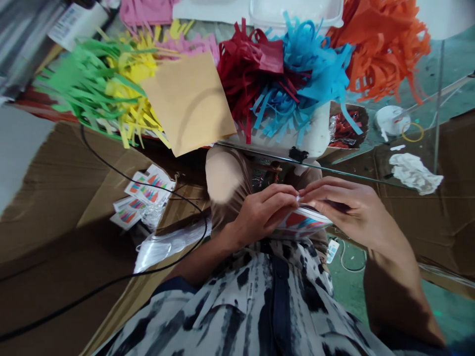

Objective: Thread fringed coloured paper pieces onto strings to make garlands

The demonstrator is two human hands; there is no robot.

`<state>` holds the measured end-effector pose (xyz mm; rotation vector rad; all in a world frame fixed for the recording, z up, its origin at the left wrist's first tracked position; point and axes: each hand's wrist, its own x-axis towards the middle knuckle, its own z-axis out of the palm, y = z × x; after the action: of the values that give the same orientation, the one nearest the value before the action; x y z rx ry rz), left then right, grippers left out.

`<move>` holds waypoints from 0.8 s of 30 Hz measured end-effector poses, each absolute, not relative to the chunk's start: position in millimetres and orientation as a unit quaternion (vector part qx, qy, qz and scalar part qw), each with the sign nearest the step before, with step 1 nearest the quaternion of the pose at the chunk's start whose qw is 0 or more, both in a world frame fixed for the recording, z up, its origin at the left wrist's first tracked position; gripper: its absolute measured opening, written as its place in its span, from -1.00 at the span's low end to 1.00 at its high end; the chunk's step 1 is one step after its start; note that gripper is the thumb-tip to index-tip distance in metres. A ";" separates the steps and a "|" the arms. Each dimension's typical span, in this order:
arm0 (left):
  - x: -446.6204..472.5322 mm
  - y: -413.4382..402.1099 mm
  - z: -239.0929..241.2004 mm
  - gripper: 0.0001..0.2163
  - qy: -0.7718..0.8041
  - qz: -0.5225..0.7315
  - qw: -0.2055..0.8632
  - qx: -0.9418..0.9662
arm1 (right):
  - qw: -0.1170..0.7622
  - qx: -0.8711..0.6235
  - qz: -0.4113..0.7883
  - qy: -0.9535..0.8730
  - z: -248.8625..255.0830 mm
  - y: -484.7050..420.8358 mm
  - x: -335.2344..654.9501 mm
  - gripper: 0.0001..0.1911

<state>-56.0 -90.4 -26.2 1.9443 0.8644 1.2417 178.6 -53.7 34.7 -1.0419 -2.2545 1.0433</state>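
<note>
Fringed paper (282, 74) heaped on table (451, 64).
A sheet (189, 101) lies on it; printed cards (143, 195) lower left, tissue (415, 172) right; the packet (302, 222), perhaps cards, before the table's edge.

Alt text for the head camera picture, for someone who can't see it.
The left hand and right hand hold a small printed packet. Beyond, fringed paper in green, yellow, red, blue and orange is heaped on a table; more packets lie on cardboard.

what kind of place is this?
Likely a small craft or packing workshop. Heaps of cut paper fringe in many colours cover the glass table, printed packets lie on flattened cardboard below, and the left hand and right hand hold another packet.
</note>
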 end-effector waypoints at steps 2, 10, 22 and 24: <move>-54.9 -90.3 -28.1 -0.88 0.334 0.493 0.336 0.730 | 0.227 -0.396 0.370 -0.809 35.0 -56.4 176.8 -0.83; -56.1 -89.0 -29.3 -0.76 0.360 0.499 0.327 0.718 | 0.258 -0.423 0.355 -0.793 33.1 -66.2 166.6 -0.89; -80.4 -89.5 -27.5 -0.89 0.416 0.484 0.476 0.605 | 0.219 -0.487 0.350 -0.769 29.7 -82.1 229.3 -0.49; -76.9 -86.4 -24.6 -0.82 0.401 0.465 0.450 0.649 | 0.266 -0.497 0.364 -0.741 18.7 -86.8 230.1 -0.59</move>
<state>-76.9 -86.4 -24.6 1.6038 0.9908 1.1510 230.1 -86.8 18.7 -1.3431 -2.0019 0.9831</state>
